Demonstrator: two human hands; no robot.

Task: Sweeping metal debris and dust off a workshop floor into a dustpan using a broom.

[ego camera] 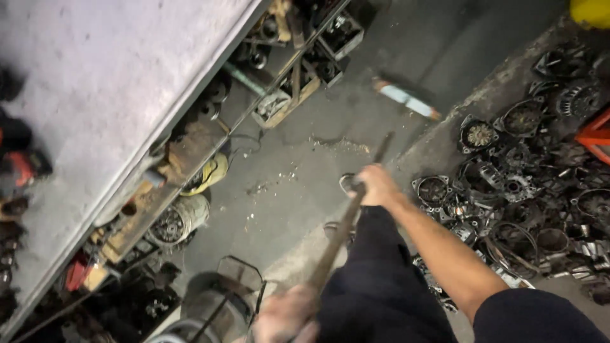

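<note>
A grey concrete floor (381, 63) of a workshop fills the middle of the view, with a pale workbench (108, 82) to the left of it and shelves of dark engine parts under the bench edge. One broom (356, 209) runs across the floor: its long wooden handle slants from the bottom of the view up towards the far end, where the head (406, 98), pale blue with reddish ends, sits blurred on the concrete.

Both hands are clamped around that one handle. The right hand (376, 184) wraps it about halfway along, well short of the head. The left hand (286, 316) closes on the near end of the handle, low in the view and blurred. The stick passes between the two hands in front of a dark trouser leg (375, 279).

To the right of the broom lies a heap of metal housings (527, 184), round and dark, too many to count. Left of the handle, near the left hand, stands one round metal bin (210, 305). Just left of the right hand, light grit (273, 184) lies scattered on the floor.
</note>
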